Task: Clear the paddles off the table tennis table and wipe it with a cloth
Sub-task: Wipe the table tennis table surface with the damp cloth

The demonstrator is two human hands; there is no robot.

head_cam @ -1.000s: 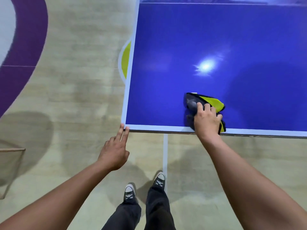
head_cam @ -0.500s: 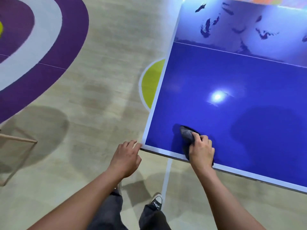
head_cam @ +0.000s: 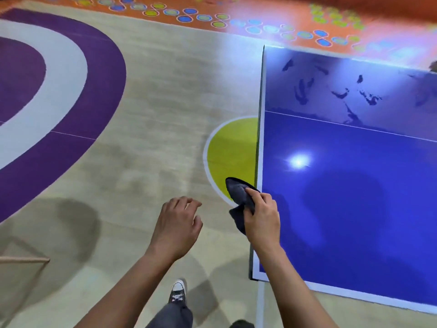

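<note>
Although the near half of the table tennis table (head_cam: pixel 354 209) looked evenly blue, the right hand (head_cam: pixel 261 221) had the dark cloth (head_cam: pixel 238 197) bunched in a closed grip just off the table's left edge, near the near-left corner, with most of the cloth hanging over the floor rather than the tabletop. The left hand (head_cam: pixel 177 227) was empty, fingers loosely curled and half spread, well left of the table over the floor. No paddles showed on the visible tabletop.

Risks, as judged: dark smears (head_cam: pixel 343 93) lay on the far section beyond the white line; with the cloth wadded small, a pass there could streak rather than lift them. The loose tail of cloth could catch on the table's edge. The right side ran out of view, so patches there might go unwiped. The glare spot (head_cam: pixel 298 161) could hide residue.
</note>
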